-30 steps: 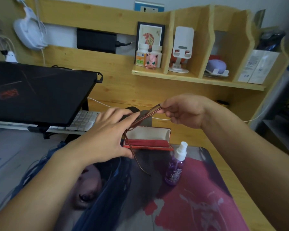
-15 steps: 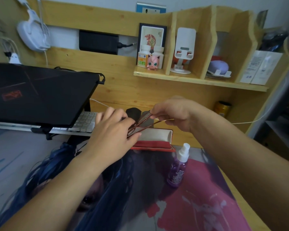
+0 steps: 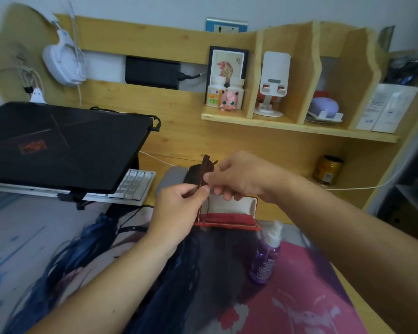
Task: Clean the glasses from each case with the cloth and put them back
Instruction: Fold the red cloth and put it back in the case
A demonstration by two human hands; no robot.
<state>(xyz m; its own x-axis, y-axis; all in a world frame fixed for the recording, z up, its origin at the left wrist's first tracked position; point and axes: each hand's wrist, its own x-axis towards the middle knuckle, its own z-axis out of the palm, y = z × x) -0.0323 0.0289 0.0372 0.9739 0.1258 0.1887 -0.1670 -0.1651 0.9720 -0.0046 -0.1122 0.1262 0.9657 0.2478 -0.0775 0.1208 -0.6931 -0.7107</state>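
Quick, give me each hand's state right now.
Left hand: pinching the glasses.
Right hand: grip closed on the same glasses, above the open case.

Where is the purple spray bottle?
In the head view the purple spray bottle stands on the desk mat, right of centre, just in front of the open red glasses case and under the right forearm.

Print on the purple spray bottle (image 3: 266,257) and white boxes (image 3: 386,107) is too blurred to read.
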